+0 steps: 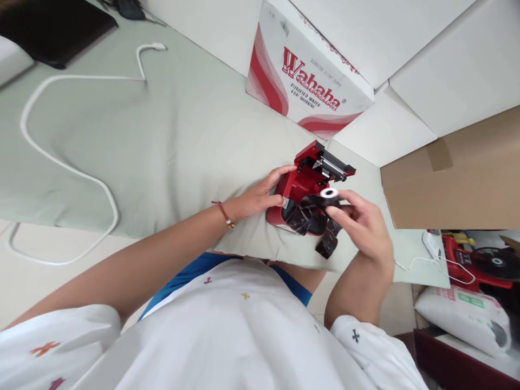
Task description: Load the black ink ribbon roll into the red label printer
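Note:
A small red label printer (286,189) stands on the cloth-covered table near its front edge, its lid raised with a dark roller bar along it. My left hand (260,196) grips the printer's left side, thumb by the grey piece at the front corner and fingers up near the lid hinge. Just over the printer's right side, my right hand (363,219) pinches a small roll of black ribbon (332,201) with a white core. A loose, crumpled length of the black ribbon (303,216) trails from the roll across the printer's front and hangs down.
Behind the printer stands a white and red water carton (309,76) against white boxes (459,70). A large brown cardboard box (455,173) is at the right. A white cable (69,154) loops over the pale green tablecloth (195,135). A black flat object (60,32) lies far left.

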Demonstrator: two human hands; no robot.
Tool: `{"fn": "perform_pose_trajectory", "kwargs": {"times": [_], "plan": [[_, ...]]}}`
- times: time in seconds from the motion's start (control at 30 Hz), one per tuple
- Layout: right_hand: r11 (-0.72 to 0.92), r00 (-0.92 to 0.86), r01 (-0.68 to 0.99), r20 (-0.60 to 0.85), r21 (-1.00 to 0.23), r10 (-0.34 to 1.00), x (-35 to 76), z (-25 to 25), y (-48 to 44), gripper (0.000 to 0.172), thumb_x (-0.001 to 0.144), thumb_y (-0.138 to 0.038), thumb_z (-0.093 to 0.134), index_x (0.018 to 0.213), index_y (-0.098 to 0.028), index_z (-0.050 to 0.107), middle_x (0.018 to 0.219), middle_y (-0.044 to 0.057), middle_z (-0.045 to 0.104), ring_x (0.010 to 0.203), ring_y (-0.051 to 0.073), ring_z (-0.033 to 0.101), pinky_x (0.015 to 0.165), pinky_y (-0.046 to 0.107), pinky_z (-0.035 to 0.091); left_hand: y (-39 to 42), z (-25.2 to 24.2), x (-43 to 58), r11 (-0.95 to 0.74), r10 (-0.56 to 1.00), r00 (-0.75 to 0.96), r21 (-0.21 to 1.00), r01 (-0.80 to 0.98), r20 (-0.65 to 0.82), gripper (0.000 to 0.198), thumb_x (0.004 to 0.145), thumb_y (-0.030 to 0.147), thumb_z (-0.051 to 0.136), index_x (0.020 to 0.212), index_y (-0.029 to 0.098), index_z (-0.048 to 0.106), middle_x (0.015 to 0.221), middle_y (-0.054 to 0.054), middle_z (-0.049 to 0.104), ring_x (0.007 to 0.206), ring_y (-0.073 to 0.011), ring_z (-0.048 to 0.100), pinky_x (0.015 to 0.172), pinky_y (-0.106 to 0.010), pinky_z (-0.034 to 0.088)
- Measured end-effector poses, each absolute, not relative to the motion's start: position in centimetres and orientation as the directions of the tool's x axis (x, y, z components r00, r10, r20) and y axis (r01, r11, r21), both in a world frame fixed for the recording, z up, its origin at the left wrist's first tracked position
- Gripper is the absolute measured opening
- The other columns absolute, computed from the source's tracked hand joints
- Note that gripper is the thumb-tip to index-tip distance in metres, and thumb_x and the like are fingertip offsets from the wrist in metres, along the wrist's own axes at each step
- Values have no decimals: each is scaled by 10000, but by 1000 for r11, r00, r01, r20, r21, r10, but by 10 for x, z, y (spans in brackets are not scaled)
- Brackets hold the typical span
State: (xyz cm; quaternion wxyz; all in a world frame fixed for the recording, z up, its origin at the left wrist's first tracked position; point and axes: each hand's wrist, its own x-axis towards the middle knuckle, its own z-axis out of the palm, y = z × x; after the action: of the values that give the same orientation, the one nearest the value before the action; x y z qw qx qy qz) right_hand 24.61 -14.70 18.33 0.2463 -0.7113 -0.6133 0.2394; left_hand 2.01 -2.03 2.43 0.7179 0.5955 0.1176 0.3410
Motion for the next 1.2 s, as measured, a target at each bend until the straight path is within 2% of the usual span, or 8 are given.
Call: {"fn": "perform_pose_trajectory", "kwargs": {"times": [0.07, 0.13, 0.27, 0.4, 0.6, 0.77, 1.0, 1.2], "plan": [[-174, 258, 606, -16, -776, 966, 269, 181, -170, 381, 951, -541, 757, 1183, -241, 794, 952, 35, 765, 678, 146, 624, 628, 297, 530, -20, 23, 21, 71, 629, 743, 935, -346, 228, 879, 878, 366, 767, 1672, 354, 389, 1781, -77, 438, 1658, -389, 418, 1375, -630, 347], [-244, 349, 566, -39, -788, 936, 288, 168, -179, 427, 941, -573, 737, 1167, -214, 787, 944, 47, 776, 734, 164, 676, 660, 301, 561, -20, 23, 20, 72, 631, 744, 938, -339, 221, 896, 867, 366, 772, 1674, 345, 382, 1786, -81, 431, 1669, -395, 398, 1377, -629, 343], [-333, 369, 633, -105, -699, 923, 302, 115, -163, 455, 909, -573, 720, 1093, -163, 793, 934, 80, 792, 758, 193, 704, 713, 346, 596, -20, 25, 19, 89, 625, 755, 943, -320, 197, 906, 871, 385, 774, 1679, 335, 368, 1758, -88, 463, 1655, -404, 414, 1372, -633, 353], [-294, 345, 727, -40, -621, 938, 295, 67, -145, 431, 853, -504, 756, 1116, -170, 829, 994, 96, 765, 869, 227, 695, 879, 430, 611, -20, 26, 18, 95, 622, 754, 935, -341, 212, 897, 876, 409, 799, 1668, 331, 385, 1763, -100, 457, 1671, -401, 395, 1379, -624, 346], [-312, 443, 795, 147, -519, 884, 310, 49, -164, 568, 1031, -575, 534, 1373, -178, 754, 1317, 178, 723, 1004, 229, 688, 1023, 473, 591, -20, 25, 18, 125, 624, 756, 930, -346, 198, 882, 876, 414, 823, 1652, 351, 409, 1776, -83, 452, 1674, -386, 402, 1383, -599, 351], [-424, 549, 798, 224, -429, 806, 330, 36, -190, 562, 977, -518, 582, 1372, -153, 742, 1504, 256, 621, 1287, 331, 658, 1140, 583, 532, -20, 23, 19, 133, 625, 756, 928, -348, 194, 894, 870, 403, 830, 1655, 350, 405, 1794, -79, 428, 1683, -391, 382, 1402, -615, 313], [-506, 597, 766, 148, -396, 788, 351, 37, -206, 614, 904, -399, 556, 1440, -134, 699, 1468, 256, 657, 1059, 274, 701, 1068, 552, 574, -19, 23, 18, 137, 618, 760, 925, -356, 201, 869, 887, 388, 818, 1656, 365, 414, 1803, -76, 417, 1692, -390, 377, 1405, -635, 305], [-444, 414, 784, -169, -434, 895, 355, 114, -221, 439, 835, -479, 761, 1177, -219, 851, 1058, 107, 810, 729, 206, 638, 756, 406, 613, -20, 25, 18, 134, 625, 760, 935, -330, 178, 896, 859, 410, 823, 1652, 360, 409, 1813, -75, 401, 1695, -398, 374, 1403, -620, 325]]}}
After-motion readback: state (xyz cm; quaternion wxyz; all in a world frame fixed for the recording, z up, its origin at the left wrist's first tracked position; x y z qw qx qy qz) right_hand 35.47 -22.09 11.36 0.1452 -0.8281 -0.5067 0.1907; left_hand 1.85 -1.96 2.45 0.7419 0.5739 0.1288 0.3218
